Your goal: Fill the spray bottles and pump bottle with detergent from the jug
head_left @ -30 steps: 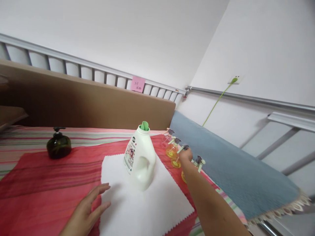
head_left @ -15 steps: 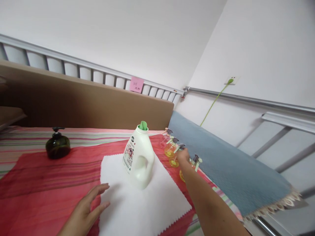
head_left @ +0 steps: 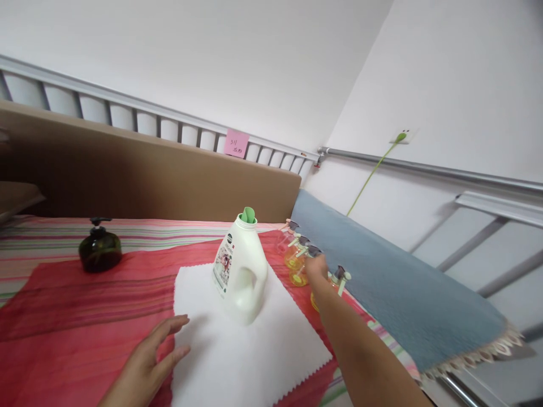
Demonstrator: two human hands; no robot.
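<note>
A white detergent jug (head_left: pixel 244 277) stands uncapped on a white cloth (head_left: pixel 254 367), its green spout showing at the mouth. My left hand (head_left: pixel 155 356) hovers over the cloth's left edge, fingers apart, holding nothing. On the right, my right hand (head_left: pixel 317 268) is closed around the upper part of a small clear spray bottle (head_left: pixel 298 277) with a yellow base; its fingertips are hidden. Beyond it stand a yellow-tinted spray bottle (head_left: pixel 292 258) and a pinkish one (head_left: pixel 285 241). Nearer to me, another spray bottle (head_left: pixel 339 277) is partly covered by my right forearm.
A dark green pump bottle (head_left: pixel 100 252) stands at the left on the red cloth (head_left: pixel 127 299). Behind is a brown padded board (head_left: pixel 169 181) against a white railing. A blue fringed cover (head_left: pixel 382 277) lies to the right, below a green cord (head_left: pixel 369 175).
The view has shifted very slightly. My right hand stays at the same spray bottle, and my left hand keeps its open pose over the cloth.
</note>
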